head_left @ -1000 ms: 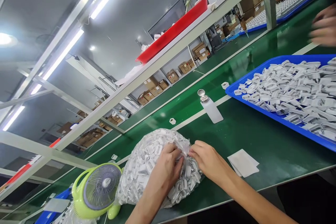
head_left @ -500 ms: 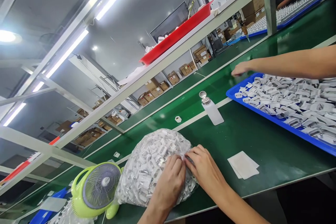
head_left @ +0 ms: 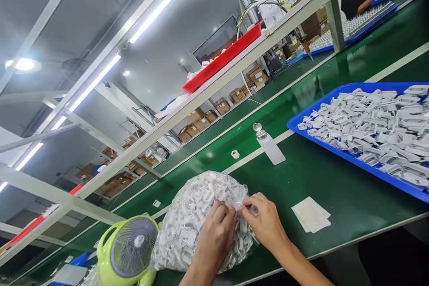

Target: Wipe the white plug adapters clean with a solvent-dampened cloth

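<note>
Clear bag (head_left: 184, 228) stuffed w/ small white parts (head_left: 201, 196) sits on the green table (head_left: 278, 192), b/w the lime fan (head_left: 136, 250) & the white sheets (head_left: 311, 215). Looks fairly heavy this full; film seems thin, soft, prob. a bit slippery, contents loose, so it'd sag & change shape if lifted. Hard edges could poke thru, esp. if yanked. Best hold, I'd say: one hand on the bunched film at upper R, other palm under the base to take the wt; lifting by the film alone might stretch or tear it. R hand (head_left: 266, 216) has thumb & fingertips pinching film at the bag's upper R; L hand (head_left: 216, 228) lies on the bag's front, fingers bunched tog. near R's, but tips are partly hidden, so can't tell if that grip has film nipped in it. Vs. half a sec ago: the two hands' fingertips are a bit further apart; bag's in abt the same spot. The other person's arm reaching over the blue tray (head_left: 335, 150) is gone from there. On the green strip (head_left: 209, 156) behind the bag, a loose white piece (head_left: 235, 154) is nearer the bottle (head_left: 273, 149) than it was.
</note>
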The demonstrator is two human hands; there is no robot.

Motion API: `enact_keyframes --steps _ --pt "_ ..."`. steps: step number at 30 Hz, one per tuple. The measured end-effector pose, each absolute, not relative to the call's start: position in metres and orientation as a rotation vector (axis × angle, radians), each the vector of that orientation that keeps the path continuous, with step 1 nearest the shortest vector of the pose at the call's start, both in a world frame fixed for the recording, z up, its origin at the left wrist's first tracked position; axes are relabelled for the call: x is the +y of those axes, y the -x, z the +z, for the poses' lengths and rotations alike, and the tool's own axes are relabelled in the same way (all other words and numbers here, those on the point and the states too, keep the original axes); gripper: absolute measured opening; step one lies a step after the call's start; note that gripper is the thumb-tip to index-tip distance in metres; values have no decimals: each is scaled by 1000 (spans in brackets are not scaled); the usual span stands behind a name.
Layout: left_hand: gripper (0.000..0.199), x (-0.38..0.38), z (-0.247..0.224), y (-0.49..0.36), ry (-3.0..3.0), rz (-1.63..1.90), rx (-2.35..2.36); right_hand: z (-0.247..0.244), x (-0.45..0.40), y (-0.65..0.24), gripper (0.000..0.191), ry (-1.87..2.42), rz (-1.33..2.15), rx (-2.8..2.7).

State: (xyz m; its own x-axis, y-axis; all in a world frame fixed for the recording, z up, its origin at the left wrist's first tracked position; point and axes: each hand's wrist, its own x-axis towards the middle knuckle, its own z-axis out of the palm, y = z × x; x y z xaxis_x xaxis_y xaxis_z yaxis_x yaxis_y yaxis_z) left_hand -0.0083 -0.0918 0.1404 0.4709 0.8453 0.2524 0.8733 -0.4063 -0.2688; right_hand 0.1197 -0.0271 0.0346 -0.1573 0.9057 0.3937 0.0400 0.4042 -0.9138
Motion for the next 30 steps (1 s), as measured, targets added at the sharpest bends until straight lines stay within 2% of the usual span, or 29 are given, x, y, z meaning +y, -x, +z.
enact_keyframes --steps 2,4,8,13,18,21,24,30 --pt "22 -86 153 3 2360 -90 -1632 39 -25 -121 20 871 1014 -1502" --pt "23 -74 168 -3 2324 127 -1671 45 -21 -123 23 854 1039 -1514" --pt "21 -41 186 -14 2340 611 -1382 55 -16 -129 22 894 1016 -1618" --pt "18 -10 186 -17 2434 893 -1169 53 -20 -129 16 931 981 -1768" --pt "6 4 190 -18 2433 996 -1116 55 -23 -119 18 928 933 -1787" --pt "11 4 189 -19 2385 1016 -1119 56 -22 -113 12 950 915 -1764" --pt "18 1 188 -22 2366 1020 -1068 52 -23 -108 16 983 919 -1717" --pt "16 -12 194 -20 2423 1029 -831 52 -29 -114 15 1015 977 -1558"
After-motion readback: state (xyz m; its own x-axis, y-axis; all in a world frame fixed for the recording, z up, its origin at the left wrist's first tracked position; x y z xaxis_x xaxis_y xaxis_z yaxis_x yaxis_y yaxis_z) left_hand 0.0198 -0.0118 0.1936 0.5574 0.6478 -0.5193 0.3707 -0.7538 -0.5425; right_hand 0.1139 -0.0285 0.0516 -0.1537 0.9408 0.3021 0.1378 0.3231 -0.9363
